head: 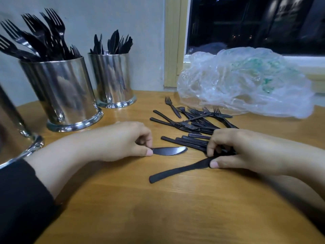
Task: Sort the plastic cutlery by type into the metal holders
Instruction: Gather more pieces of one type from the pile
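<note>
Warm indoor light from above falls on the glossy honey-coloured wooden tabletop, leaving pale sheen streaks and soft dark shadows under the forearms. The shiny cylindrical metal holders carry smeared bright reflections. The dark window pane shows night outside with faint glints. Wide-angle distortion bends the edges, and the crumpled clear plastic bag looks softly blurred.

No words, brands or numbers can be read anywhere. The crumpled plastic bag at the right of the frame carries a green print, too blurred and creased to make out.
</note>
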The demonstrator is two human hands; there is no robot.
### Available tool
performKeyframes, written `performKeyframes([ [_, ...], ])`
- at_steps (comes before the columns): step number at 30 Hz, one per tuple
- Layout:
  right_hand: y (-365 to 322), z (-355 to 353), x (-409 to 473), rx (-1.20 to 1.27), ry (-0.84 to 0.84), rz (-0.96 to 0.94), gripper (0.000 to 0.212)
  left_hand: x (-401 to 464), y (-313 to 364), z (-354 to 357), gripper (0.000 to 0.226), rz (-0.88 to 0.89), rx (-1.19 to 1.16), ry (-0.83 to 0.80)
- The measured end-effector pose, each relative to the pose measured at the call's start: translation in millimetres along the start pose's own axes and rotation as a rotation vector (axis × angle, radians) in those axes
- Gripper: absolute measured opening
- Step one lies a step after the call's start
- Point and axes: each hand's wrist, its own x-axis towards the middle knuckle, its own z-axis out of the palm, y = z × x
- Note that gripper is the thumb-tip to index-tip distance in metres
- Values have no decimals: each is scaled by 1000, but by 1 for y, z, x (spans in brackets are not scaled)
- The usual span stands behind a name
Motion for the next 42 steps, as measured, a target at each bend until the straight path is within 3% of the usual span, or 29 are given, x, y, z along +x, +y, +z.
performKeyframes([
  [7,-8,-1,-3,42,-36,67,20,3,0,-5,16,-31,31,-143],
  [12,-12,-1,-5,85,6,65,26,-4,-8,-1,17,-19,-84,-39],
  [15,-17,-1,-6,166,62,49,25,-8,-12,-6,14,-1,-343,127],
  [17,-20,-2,-6,220,131,22,23,-7,-5,-7,10,29,-546,264],
  [21,-21,-2,-4,261,334,-20,21,8,31,-5,9,67,-642,378],
  [29,-14,-5,-2,257,717,-38,13,27,63,5,19,118,-831,108],
  [35,-12,-5,3,334,922,46,18,28,65,21,27,37,-924,217],
  [37,-6,-9,0,243,889,130,19,28,59,24,25,-7,-1028,330],
  [39,-1,-10,-3,164,667,181,26,29,51,26,22,-9,-1127,445],
  [42,-3,-4,-4,61,334,147,29,29,46,29,19,-8,-1088,512],
])
